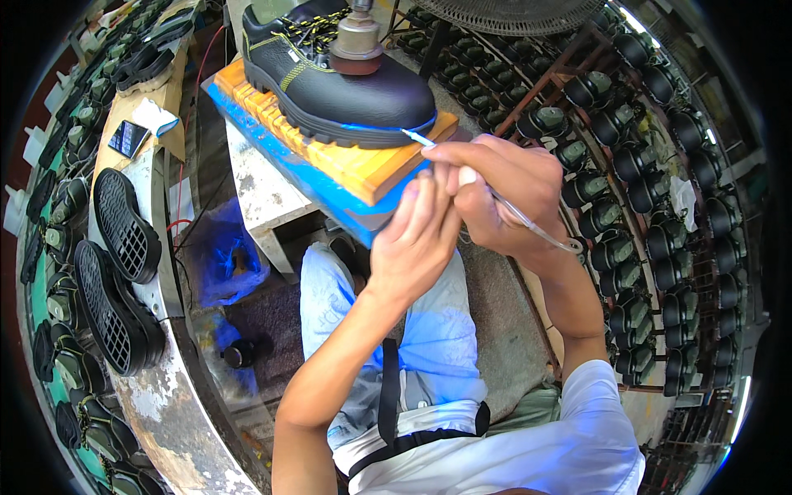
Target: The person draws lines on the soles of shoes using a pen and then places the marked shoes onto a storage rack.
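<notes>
A black work shoe with yellow stitching and black-yellow laces sits on a ridged wooden block. From above, a round metal press head bears on its upper. My right hand grips a thin, clear-barrelled pen, its pale tip touching the toe just above the sole. A bright blue line runs along that seam. Beside it my left hand rests with fingers extended against the right hand, near the block's front edge. Nothing shows in the left hand; its fingertips are partly hidden.
Under the block lies a blue base on a worn white stand. Two loose black soles lie on the left bench, beyond them a phone. Racks of shoes fill the right; a fan stands ahead.
</notes>
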Tool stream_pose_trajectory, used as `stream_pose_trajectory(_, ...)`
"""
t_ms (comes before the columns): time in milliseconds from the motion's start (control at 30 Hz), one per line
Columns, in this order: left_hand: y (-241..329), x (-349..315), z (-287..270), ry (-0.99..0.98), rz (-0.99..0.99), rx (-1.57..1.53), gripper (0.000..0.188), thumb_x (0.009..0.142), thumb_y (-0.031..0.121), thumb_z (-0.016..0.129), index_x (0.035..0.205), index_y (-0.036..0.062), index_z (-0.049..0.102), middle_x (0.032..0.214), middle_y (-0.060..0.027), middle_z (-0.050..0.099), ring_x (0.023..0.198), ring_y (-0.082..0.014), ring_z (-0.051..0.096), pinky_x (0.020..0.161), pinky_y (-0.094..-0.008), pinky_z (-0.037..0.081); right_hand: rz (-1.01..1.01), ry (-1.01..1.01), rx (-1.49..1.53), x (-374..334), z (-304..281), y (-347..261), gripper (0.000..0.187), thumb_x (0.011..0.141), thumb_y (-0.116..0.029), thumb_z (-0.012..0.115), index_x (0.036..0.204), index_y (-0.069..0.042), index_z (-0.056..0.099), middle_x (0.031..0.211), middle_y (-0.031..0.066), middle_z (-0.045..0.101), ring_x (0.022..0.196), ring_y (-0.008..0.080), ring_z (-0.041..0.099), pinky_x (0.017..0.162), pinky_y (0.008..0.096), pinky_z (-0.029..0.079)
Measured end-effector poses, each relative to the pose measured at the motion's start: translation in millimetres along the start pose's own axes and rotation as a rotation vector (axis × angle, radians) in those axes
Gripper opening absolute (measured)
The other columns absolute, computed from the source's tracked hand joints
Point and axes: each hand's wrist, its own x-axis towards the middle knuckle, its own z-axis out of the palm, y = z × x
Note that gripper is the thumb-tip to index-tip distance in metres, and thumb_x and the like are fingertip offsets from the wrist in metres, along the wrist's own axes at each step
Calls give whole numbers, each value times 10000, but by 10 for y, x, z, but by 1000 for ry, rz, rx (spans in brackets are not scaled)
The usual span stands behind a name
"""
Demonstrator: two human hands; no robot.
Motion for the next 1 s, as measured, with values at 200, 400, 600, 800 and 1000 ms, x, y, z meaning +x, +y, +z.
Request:
stream_pose_trajectory(200, -604, -315, -616, 201, -167, -277, 298, 781, 65, 759, 1077, 32, 759, 1163, -88, 755, 1050, -274, 664, 961, -415, 520, 6, -24, 254, 45, 193, -161, 283, 903, -13, 519, 1042, 40, 760, 752, 102, 698, 628, 160, 681, 558, 284, 533)
stream_pose_trajectory(400, -1312, -629, -830, 375, -373, -260, 200, 1030, 101, 570, 1084, -52, 687, 1090, -161, 725, 1204, -357, 641, 1131, -506, 435, 63, 197, 601, 274, 967, -282, 168, 868, -12, 617, 951, 35, 756, 803, 158, 735, 659, 256, 714, 602, 338, 563)
stream_pose_trajectory(600, -1853, -616, -901, 280, -648, -208, 442, 1094, 309, 515, 1337, -51, 599, 1302, -196, 667, 1276, -333, 601, 1137, -449, 415, -46, 310, 415, 434, 1631, -30, 190, 860, -71, 669, 1028, -48, 755, 828, 96, 717, 679, 257, 712, 606, 361, 571)
stream_pose_trajectory(800, -2053, -326, -898, 81, -716, 72, 896, 870, 476, 851, 1523, -11, 478, 1317, -224, 627, 1218, -342, 608, 1056, -435, 479, -176, 302, 105, 444, 1639, 406, 260, 813, -73, 686, 1064, -74, 753, 853, 65, 700, 677, 245, 704, 609, 363, 571)
stream_pose_trajectory(1000, -2137, -320, -723, 108, -611, 154, 1050, 700, 477, 967, 1501, -20, 505, 1324, -235, 635, 1224, -358, 610, 1056, -442, 489, -126, 285, -111, 198, 1259, 660, 283, 799, -71, 672, 1070, -74, 751, 805, 70, 667, 634, 252, 673, 589, 361, 565)
